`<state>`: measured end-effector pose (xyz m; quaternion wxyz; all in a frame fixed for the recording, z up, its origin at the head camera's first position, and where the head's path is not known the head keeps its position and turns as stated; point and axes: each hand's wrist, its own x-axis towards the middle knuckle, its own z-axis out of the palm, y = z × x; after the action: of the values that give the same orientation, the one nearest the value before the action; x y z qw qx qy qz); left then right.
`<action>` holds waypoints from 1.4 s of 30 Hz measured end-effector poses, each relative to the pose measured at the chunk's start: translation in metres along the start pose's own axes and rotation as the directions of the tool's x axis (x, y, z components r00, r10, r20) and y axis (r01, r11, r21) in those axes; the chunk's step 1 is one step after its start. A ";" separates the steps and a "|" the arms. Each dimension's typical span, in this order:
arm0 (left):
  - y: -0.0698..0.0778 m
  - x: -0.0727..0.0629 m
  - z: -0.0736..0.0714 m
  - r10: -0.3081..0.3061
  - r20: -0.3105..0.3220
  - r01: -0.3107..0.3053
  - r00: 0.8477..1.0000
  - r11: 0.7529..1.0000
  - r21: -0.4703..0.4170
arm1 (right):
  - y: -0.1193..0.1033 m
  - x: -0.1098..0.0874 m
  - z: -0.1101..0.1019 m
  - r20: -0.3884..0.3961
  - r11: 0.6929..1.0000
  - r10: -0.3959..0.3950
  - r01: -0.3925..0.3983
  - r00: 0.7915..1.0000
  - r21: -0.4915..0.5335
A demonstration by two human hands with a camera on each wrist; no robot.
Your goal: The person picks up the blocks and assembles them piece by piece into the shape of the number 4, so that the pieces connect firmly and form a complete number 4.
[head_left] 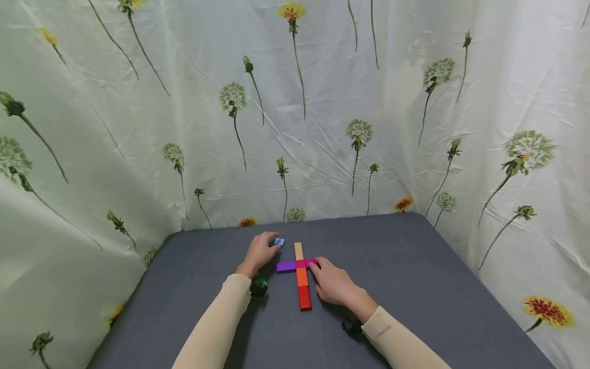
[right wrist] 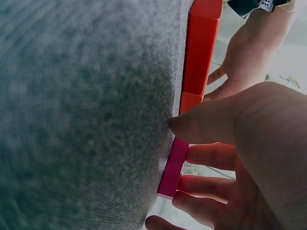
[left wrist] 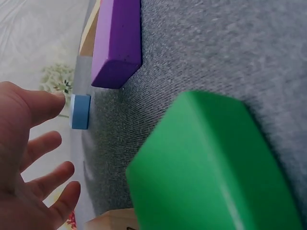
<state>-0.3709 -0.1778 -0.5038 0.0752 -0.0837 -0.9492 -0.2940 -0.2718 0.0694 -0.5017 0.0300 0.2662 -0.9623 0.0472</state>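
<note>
My left hand (head_left: 260, 252), fingers spread and slightly bent, is beside a small light-blue block (head_left: 279, 241). In the left wrist view, the thumb (left wrist: 50, 105) is near that blue block (left wrist: 80, 111), and I cannot tell whether it touches. My right hand (head_left: 334, 282) pinches a magenta block (head_left: 311, 262) between thumb and fingers. That block is the right arm of a cross lying flat: a pink square (head_left: 300, 264) at the centre, a purple block (head_left: 286, 267) left, a plain wooden block (head_left: 298, 250) behind, and orange (head_left: 301, 277) and red (head_left: 304, 298) blocks in front.
Under my left wrist, a green block (left wrist: 211, 163) lies left of the cross, partly hidden in the head view. A bit of pale wood (left wrist: 112, 219) shows beyond it in the left wrist view. A flowered curtain (head_left: 322, 143) surrounds the grey table (head_left: 382, 256).
</note>
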 end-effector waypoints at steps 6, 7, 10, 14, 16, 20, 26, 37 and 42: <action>-0.003 0.003 0.002 -0.040 0.026 0.042 0.999 0.998 -0.040 | -0.001 -0.002 0.001 0.003 1.000 0.003 -0.003 1.000 0.007; -0.003 0.003 0.001 -0.045 0.034 0.046 0.998 0.998 -0.040 | -0.001 -0.002 0.001 0.004 1.000 0.004 -0.004 1.000 0.008; -0.003 0.004 0.001 -0.062 0.063 0.063 0.996 0.998 -0.019 | -0.002 -0.002 0.001 0.002 1.000 0.003 -0.003 1.000 0.002; -0.002 0.004 0.000 -0.080 0.093 0.077 0.992 0.996 0.041 | -0.002 -0.001 0.001 -0.001 1.000 0.002 -0.002 1.000 -0.008; -0.001 0.004 0.001 -0.087 0.095 0.080 0.992 0.994 0.073 | -0.002 -0.001 0.001 -0.001 1.000 0.003 -0.003 1.000 -0.011; -0.001 0.004 0.002 -0.093 0.075 0.086 0.993 0.992 0.093 | -0.002 -0.001 0.000 0.000 1.000 0.002 -0.002 1.000 -0.014; -0.003 0.006 0.003 -0.108 0.053 0.102 0.993 0.990 0.097 | -0.002 0.000 -0.001 0.000 1.000 -0.001 0.001 1.000 -0.015; -0.006 0.004 0.004 -0.121 0.051 0.114 0.991 0.987 0.115 | -0.001 0.000 0.002 0.004 1.000 -0.006 0.006 1.000 -0.023; -0.005 0.004 0.004 -0.125 0.051 0.118 0.991 0.986 0.120 | -0.002 0.000 0.002 0.014 1.000 0.003 -0.003 1.000 -0.023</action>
<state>-0.3759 -0.1791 -0.5086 0.0342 -0.0299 -0.9698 -0.2394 -0.2708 0.0673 -0.5031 0.0263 0.2648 -0.9633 0.0345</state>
